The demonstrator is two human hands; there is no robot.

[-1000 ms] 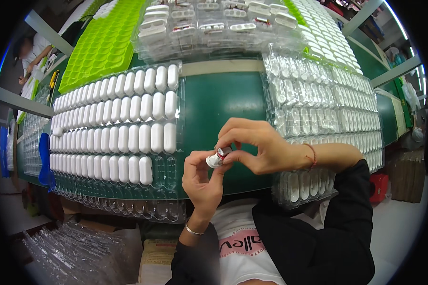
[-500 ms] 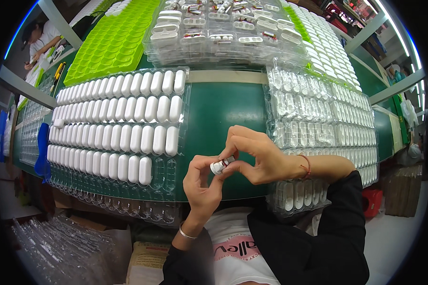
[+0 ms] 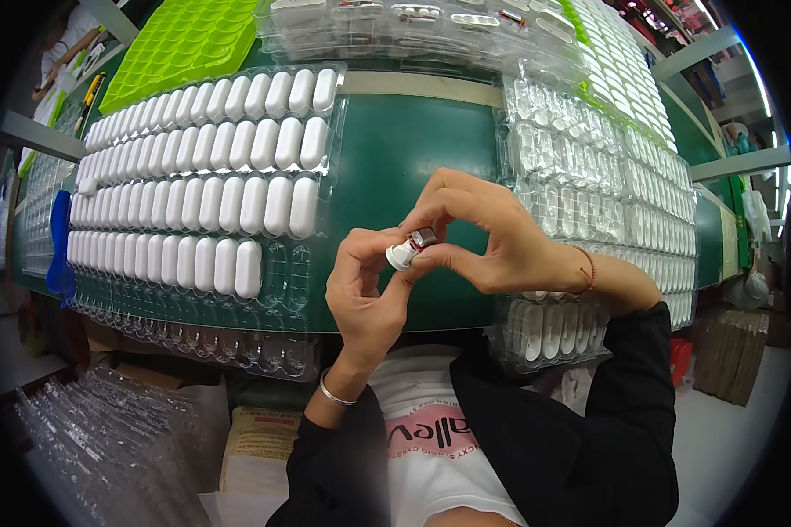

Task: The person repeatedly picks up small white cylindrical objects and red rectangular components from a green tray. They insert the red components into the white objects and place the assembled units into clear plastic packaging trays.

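Head view: nearest the lower edge, dark sleeves and a white printed shirt (image 3: 430,439). Above them, the left hand (image 3: 369,294) has thumb and forefinger closed on a small white capsule-shaped piece (image 3: 401,255), held over the green table (image 3: 395,149), clear of its surface. The right hand (image 3: 483,241) meets it from the right, fingertips pinched on a small dark metallic part (image 3: 424,236) that touches the white piece's end. To the left lies a clear blister tray (image 3: 290,272), mostly filled with white capsules (image 3: 202,202); its nearest rows are partly empty. To the right lies another clear tray (image 3: 588,202). Farther back lie a lime-green tray (image 3: 180,44) and stacked clear trays (image 3: 413,26).
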